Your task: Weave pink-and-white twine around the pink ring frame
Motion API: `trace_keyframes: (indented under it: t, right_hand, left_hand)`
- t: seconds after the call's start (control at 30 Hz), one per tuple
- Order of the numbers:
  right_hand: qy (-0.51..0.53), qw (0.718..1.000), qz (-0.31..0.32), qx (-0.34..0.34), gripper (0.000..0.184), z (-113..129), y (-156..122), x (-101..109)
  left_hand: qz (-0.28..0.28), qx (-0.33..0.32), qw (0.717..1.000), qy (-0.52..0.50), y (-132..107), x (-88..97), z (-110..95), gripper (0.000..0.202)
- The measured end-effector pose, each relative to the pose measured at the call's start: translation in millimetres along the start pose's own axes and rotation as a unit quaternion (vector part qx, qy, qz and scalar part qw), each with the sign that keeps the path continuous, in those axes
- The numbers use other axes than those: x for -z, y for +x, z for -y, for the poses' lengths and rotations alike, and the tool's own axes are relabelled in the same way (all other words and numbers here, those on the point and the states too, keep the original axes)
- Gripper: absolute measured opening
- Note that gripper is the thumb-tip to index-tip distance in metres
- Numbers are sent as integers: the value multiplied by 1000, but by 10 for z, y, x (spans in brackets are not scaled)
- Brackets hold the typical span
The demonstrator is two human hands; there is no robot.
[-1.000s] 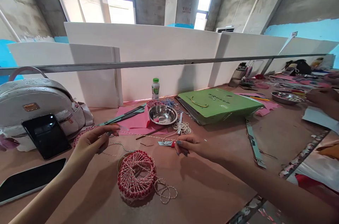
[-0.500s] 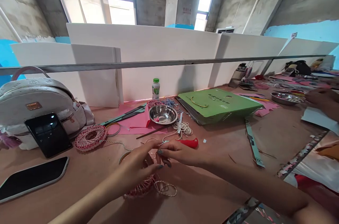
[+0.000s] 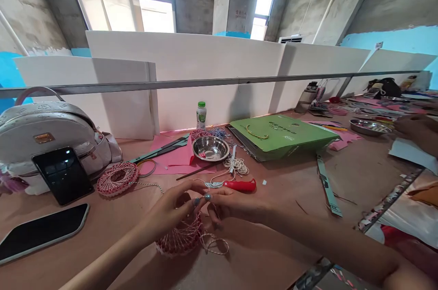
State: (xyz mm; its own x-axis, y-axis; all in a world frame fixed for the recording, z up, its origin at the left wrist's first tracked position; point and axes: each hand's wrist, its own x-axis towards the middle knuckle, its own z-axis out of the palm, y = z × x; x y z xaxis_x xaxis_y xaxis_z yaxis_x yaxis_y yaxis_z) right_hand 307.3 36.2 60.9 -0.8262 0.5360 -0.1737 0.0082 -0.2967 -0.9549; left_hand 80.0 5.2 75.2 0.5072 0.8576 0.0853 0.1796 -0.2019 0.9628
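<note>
A red and pink string-wound ring (image 3: 180, 237) lies on the table below my hands, partly covered by them. My left hand (image 3: 178, 203) is above the ring, its thumb and finger pinched on a thin pale string. My right hand (image 3: 236, 204) meets it from the right, fingers bent and tips closed at the same string; the exact grip is partly hidden. A loop of loose twine (image 3: 215, 244) lies right of the ring. Just beyond my right hand rests a red-handled tool (image 3: 239, 185) with a metal end.
A second wound ring (image 3: 118, 179), two phones (image 3: 44, 230) and a white backpack (image 3: 51, 130) stand left. Behind are a steel bowl (image 3: 211, 148), white cord (image 3: 240, 166), a small bottle (image 3: 201, 115) and a green paper bag (image 3: 280, 132). Another person's hand (image 3: 419, 132) is far right.
My left hand has shifted slightly left and the fingertips have drawn together. The right hand has moved slightly down, uncovering more of the red-handled tool. More of the ring shows.
</note>
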Motion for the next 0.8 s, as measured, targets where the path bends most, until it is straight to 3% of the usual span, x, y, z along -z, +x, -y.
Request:
trace_keyframes:
  t: [0.1,0.2,0.3,0.37,0.53,0.7,0.8]
  right_hand:
    - [-71,997,18,7,48,37,0,-73]
    - [-129,991,24,18,49,68,-15,-117]
    - [-134,990,29,20,47,86,-49,-129]
    - [-99,995,26,10,46,91,-76,-121]
    - [32,999,9,19,57,56,-116,-48]
    - [66,997,-16,31,58,23,-140,14]
    - [90,995,-29,34,63,25,-150,10]
  left_hand:
    - [4,-8,1000,5,36,-67,-18,29]
    - [34,38,998,-45,58,-94,59,38]
    - [61,81,992,-72,54,-66,146,45]
    - [50,75,995,-45,40,-12,156,45]
    - [-54,11,997,46,9,183,25,49]
    - [-184,15,971,-150,-18,233,-61,52]
    - [-214,-15,968,-131,-25,157,-63,45]
